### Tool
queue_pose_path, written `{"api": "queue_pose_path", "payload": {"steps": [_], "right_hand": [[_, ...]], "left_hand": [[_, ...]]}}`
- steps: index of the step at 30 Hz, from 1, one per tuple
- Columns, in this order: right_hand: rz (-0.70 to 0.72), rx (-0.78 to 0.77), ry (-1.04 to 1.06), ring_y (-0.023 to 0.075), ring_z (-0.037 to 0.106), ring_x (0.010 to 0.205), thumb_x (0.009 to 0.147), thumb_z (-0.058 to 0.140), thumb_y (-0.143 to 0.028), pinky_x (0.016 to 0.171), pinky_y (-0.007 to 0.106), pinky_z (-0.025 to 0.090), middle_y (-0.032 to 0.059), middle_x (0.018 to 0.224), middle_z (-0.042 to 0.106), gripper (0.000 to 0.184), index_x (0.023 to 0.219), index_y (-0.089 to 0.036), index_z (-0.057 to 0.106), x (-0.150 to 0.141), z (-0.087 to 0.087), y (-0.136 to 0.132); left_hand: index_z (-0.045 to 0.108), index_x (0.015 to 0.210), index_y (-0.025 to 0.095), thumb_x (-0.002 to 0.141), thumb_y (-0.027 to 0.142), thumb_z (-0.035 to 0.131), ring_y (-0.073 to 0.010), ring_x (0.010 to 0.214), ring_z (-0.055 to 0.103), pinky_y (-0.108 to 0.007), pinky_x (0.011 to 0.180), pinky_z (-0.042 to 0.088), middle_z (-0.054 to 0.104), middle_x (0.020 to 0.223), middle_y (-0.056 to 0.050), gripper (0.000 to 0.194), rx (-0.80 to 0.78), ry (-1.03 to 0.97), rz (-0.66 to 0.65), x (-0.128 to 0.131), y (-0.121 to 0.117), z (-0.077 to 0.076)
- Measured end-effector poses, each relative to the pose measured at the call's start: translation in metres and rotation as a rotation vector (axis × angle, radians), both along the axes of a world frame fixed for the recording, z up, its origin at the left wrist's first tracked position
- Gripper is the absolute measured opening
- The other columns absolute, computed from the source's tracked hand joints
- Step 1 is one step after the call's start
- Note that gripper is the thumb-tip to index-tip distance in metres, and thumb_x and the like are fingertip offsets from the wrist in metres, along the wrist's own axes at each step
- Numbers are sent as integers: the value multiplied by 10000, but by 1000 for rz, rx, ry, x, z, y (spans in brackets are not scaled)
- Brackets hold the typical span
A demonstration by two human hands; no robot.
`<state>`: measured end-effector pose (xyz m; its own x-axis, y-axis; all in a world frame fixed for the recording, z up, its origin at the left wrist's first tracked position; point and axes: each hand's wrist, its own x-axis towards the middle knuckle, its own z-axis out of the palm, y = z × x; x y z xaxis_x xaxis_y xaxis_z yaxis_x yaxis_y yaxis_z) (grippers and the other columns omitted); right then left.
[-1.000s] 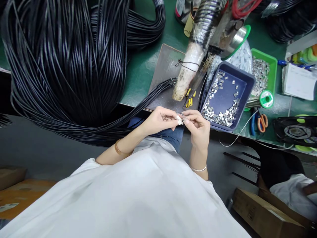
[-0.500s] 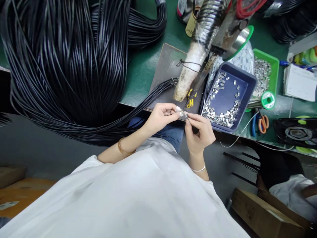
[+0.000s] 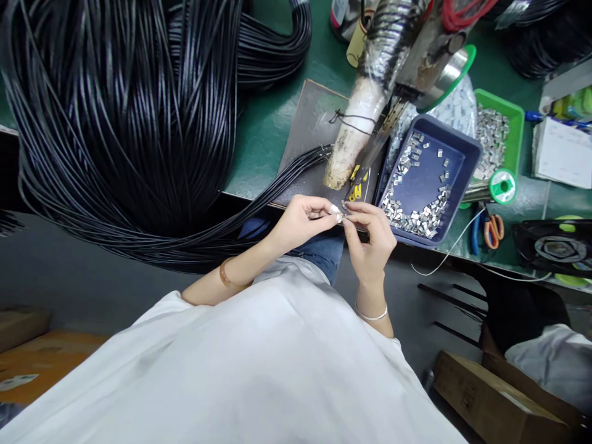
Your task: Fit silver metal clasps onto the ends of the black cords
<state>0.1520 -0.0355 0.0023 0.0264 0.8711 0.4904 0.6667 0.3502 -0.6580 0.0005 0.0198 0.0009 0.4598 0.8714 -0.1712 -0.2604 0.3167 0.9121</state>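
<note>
My left hand (image 3: 308,221) is closed in a pinch, with a white wrapping on one fingertip. A small shiny metal piece (image 3: 340,217) shows at its fingertips, much of it covered. Against those fingertips comes my right hand (image 3: 370,237), its thumb and forefinger also pinched; what they hold is too small to make out. Both hands are just in front of the bench edge. To their right a blue tray (image 3: 467,148) holds many small silver metal pieces (image 3: 419,221). Beyond the hands lies a dark board (image 3: 309,126) with black cables (image 3: 296,172) running onto it.
A huge bundle of black cables (image 3: 124,123) covers the left of the bench. A taped duct (image 3: 356,117) and a solder spool (image 3: 451,77) stand over the board. Rightward are a green tray (image 3: 513,135), orange-handled scissors (image 3: 494,231) and a fan (image 3: 557,248). Cartons (image 3: 494,398) sit below.
My right hand has shifted slightly left, its fingers rearranged at the left fingertips. The left hand has barely moved. A thin white strand now shows beside the yellow item on the board.
</note>
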Motion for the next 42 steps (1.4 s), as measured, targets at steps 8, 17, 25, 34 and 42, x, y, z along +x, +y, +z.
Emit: {"api": "queue_pose_path", "payload": {"steps": [8, 17, 25, 34, 42], "right_hand": [[-189, 93, 120, 164, 701, 968, 899, 595, -195, 846, 365, 602, 28, 1022, 703, 66, 951, -220, 627, -4, -8, -4], [-105, 187, -23, 147, 720, 969, 845, 637, -116, 853, 314, 589, 31, 1046, 746, 122, 921, -210, 625, -7, -10, -2], [-104, 286, -156, 142, 736, 940, 809, 667, -90, 788, 262, 612, 35, 1058, 753, 179, 903, -218, 584, -8, -16, 1], [-152, 234, -94, 132, 717, 907, 849, 639, -122, 682, 240, 593, 28, 1045, 730, 130, 922, -225, 606, -8, -15, 6], [-168, 205, -90, 141, 706, 922, 858, 645, -151, 727, 277, 606, 23, 1054, 716, 119, 944, -232, 641, -8, -13, 9]], "left_hand": [[602, 664, 126, 671, 192, 753, -34, 530, 456, -176, 556, 377, 549, 589, 52, 165, 6, -32, 97, 6, -2, 1], [714, 735, 124, 671, 283, 785, -75, 615, 567, -204, 632, 460, 671, 676, 2, 186, -8, -34, 128, 5, 1, -3], [699, 675, 126, 658, 208, 746, -46, 542, 502, -171, 547, 412, 620, 596, 28, 95, 6, -41, 181, 8, 2, 0], [661, 661, 124, 689, 189, 683, -46, 521, 410, -183, 507, 337, 507, 552, 37, 74, 105, 123, 223, 10, 1, 2], [698, 729, 119, 725, 201, 668, -58, 540, 426, -197, 524, 343, 518, 583, 23, 87, 156, 149, 232, 10, 1, 2]]}}
